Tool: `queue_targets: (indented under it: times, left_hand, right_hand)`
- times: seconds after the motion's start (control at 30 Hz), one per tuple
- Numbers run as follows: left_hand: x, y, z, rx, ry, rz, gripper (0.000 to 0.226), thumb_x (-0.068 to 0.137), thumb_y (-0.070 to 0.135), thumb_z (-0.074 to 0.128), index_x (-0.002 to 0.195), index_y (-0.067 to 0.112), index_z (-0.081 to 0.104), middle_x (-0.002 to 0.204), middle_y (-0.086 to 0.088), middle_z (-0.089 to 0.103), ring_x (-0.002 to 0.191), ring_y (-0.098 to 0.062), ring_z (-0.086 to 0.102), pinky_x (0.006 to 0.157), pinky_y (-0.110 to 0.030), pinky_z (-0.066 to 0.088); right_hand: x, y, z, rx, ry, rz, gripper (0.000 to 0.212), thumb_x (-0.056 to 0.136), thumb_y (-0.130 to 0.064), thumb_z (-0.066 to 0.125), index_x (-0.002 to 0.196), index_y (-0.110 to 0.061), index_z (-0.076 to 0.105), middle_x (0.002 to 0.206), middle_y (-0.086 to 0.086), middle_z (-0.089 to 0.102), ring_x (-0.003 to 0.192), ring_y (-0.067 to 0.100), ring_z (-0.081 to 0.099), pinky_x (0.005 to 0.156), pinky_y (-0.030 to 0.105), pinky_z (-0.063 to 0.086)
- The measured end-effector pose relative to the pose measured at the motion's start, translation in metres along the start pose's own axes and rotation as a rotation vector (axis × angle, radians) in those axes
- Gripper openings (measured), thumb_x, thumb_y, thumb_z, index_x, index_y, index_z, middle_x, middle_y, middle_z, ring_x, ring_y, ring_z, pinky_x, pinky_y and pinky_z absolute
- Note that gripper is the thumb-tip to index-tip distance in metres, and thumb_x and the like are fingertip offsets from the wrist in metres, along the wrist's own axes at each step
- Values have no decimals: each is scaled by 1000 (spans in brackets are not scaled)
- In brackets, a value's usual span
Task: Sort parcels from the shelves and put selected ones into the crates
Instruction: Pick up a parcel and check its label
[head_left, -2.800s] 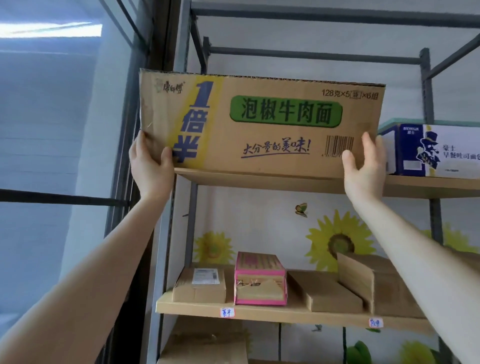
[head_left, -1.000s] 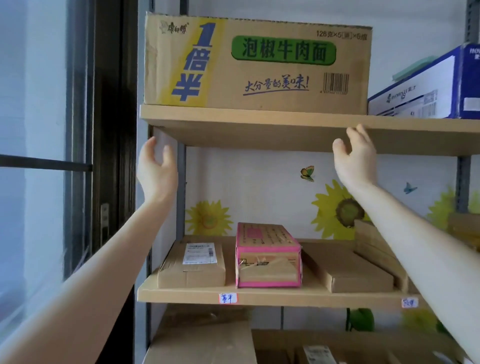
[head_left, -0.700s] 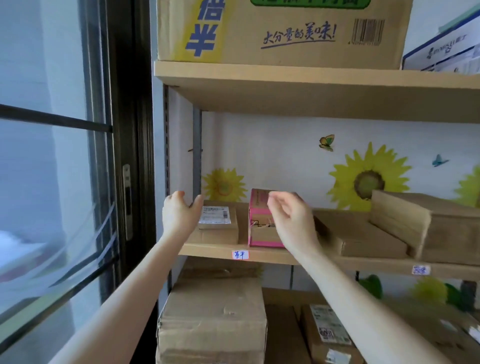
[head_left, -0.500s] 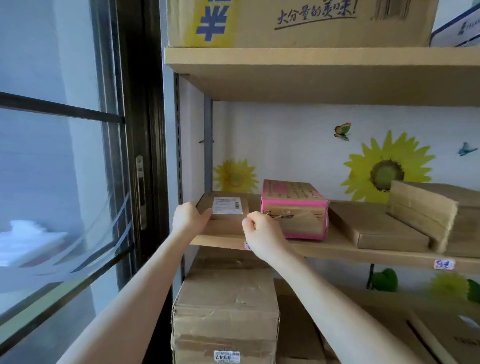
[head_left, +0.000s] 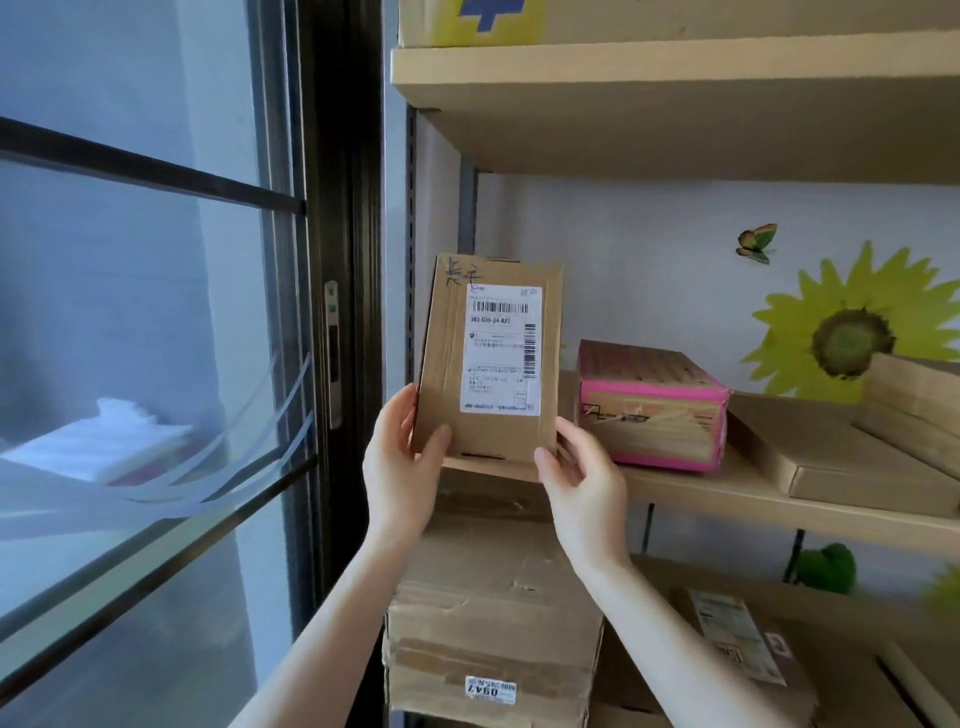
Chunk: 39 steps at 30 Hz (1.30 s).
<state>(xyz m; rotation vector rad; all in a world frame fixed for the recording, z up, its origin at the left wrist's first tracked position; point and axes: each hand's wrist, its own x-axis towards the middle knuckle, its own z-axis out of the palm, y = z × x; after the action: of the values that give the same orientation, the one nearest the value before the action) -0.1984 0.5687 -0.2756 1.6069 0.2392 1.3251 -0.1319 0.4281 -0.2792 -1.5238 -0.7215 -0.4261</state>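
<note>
While held upright, parcel (head_left: 489, 364) seems beside pink box (head_left: 650, 410).

- small brown parcel (head_left: 488, 358): upright, white shipping label w/ barcodes facing cam, scribble in top-left corner, bottom corners pinched by left hand (head_left: 400, 467) & right hand (head_left: 582, 478)
- pink-taped parcel (head_left: 649, 405): lying flat on mid shelf (head_left: 727, 504), just right of it
- flat brown box (head_left: 831, 457): further right, same shelf
</note>
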Motion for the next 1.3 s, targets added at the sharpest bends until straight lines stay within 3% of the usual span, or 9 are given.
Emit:
queue_targets:
  times: [0.2, 0.43, 0.57, 0.7, 0.83, 0.97, 1.07, 1.17, 1.3]
  left_hand:
    - [-12, -5, -6, -71, 30, 68, 54, 83, -2, 63, 131, 16, 46, 114, 26, 50, 108, 9, 51, 86, -2, 41]
    - [25, 11, -1, 217, -31, 143, 30, 87, 6, 59, 117, 9, 61, 99, 17, 57, 91, 10, 54, 79, -4, 42]
    - [67, 15, 9, 511, -187, 21, 21, 89, 11, 56, 102, 2, 69, 91, -3, 62, 86, -15, 54, 75, -21, 36]
    - [82, 5, 9, 641, -349, -142, 23, 90, 12, 53, 90, -5, 69, 80, -9, 58, 75, -19, 50, 60, -22, 34]
    - [77, 13, 18, 717, -262, 27, 22, 91, 9, 48, 83, -2, 65, 78, -8, 58, 78, -24, 51, 61, -24, 34]
    - [56, 39, 57, 514, -186, 269, 26, 93, 16, 46, 91, 1, 67, 93, -14, 67, 87, -27, 58, 69, -22, 33]
    - [42, 53, 94, 433, -388, 42, 42, 95, 34, 42, 64, 7, 53, 65, -6, 55, 68, -26, 49, 55, -27, 32]
    - [32, 57, 120, 254, -489, -293, 48, 94, 46, 38, 67, 7, 49, 67, -3, 49, 66, -21, 46, 55, -29, 33]
    - [23, 61, 133, 75, -493, -400, 47, 92, 52, 33, 78, 13, 56, 70, 1, 53, 66, -15, 50, 53, -25, 36]
  right_hand:
    - [-15, 6, 5, 45, 50, -69, 39, 84, 0, 61, 122, -5, 57, 117, -4, 56, 107, 2, 52, 82, -4, 35]
    - [11, -17, 14, -210, -58, -92, 36, 92, -8, 50, 127, 2, 50, 131, 13, 54, 122, 20, 50, 99, 12, 36]
    - [49, -29, 20, -427, -255, 49, 23, 97, -10, 37, 92, 3, 56, 88, 13, 59, 91, 31, 53, 74, 30, 35]
    - [57, -26, 25, -650, -419, 134, 40, 99, -11, 32, 59, -17, 27, 63, -3, 32, 77, 21, 42, 65, 25, 28]
    - [54, -38, 15, -591, -434, 73, 36, 99, -14, 31, 64, -16, 36, 66, 0, 41, 70, 25, 45, 65, 26, 29]
    - [67, -57, -25, -395, -75, -178, 26, 95, -12, 44, 109, -2, 64, 108, 14, 66, 103, 26, 59, 84, 24, 39]
    - [90, -50, -68, -460, 149, -155, 26, 93, -15, 47, 111, -4, 63, 114, 14, 63, 108, 25, 57, 88, 22, 36]
    - [104, -26, -99, -562, 135, 186, 42, 93, -32, 46, 123, -4, 52, 126, 15, 54, 118, 29, 49, 94, 32, 37]
    - [97, -7, -113, -231, 99, 480, 34, 90, -39, 48, 105, -10, 58, 84, 0, 56, 78, 17, 53, 68, 31, 41]
